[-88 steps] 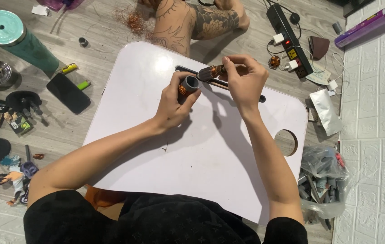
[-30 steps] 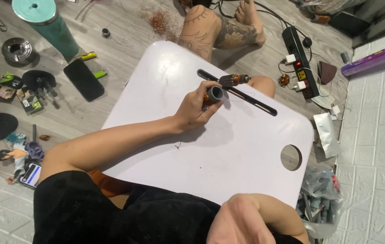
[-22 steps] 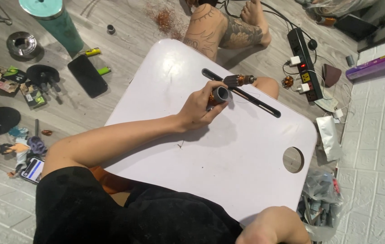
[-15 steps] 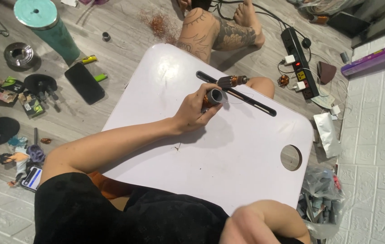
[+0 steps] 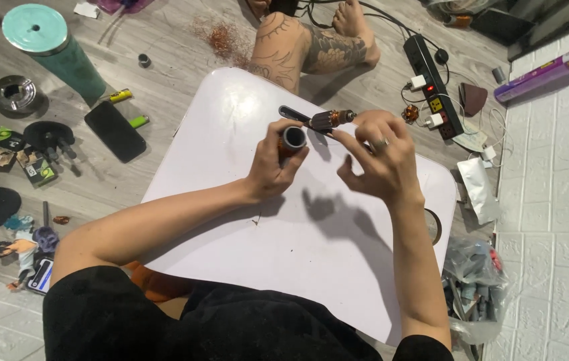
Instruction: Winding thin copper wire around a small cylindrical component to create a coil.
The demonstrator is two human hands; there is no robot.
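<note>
Motor housing point(image 5: 292, 139) sits gripped upright in my left hand point(image 5: 272, 167); my right hand point(image 5: 378, 160), empty and half-curled, hovers beside the copper-wound rotor point(image 5: 328, 119) lying unfitted just beyond on the tabletop point(image 5: 231, 120).

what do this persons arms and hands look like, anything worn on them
Both forearms are bare to the elbow or above, with short black sleeves at the upper arms. The right hand wears a silver-coloured ring on one finger. The left hand shows no jewellery.
</note>
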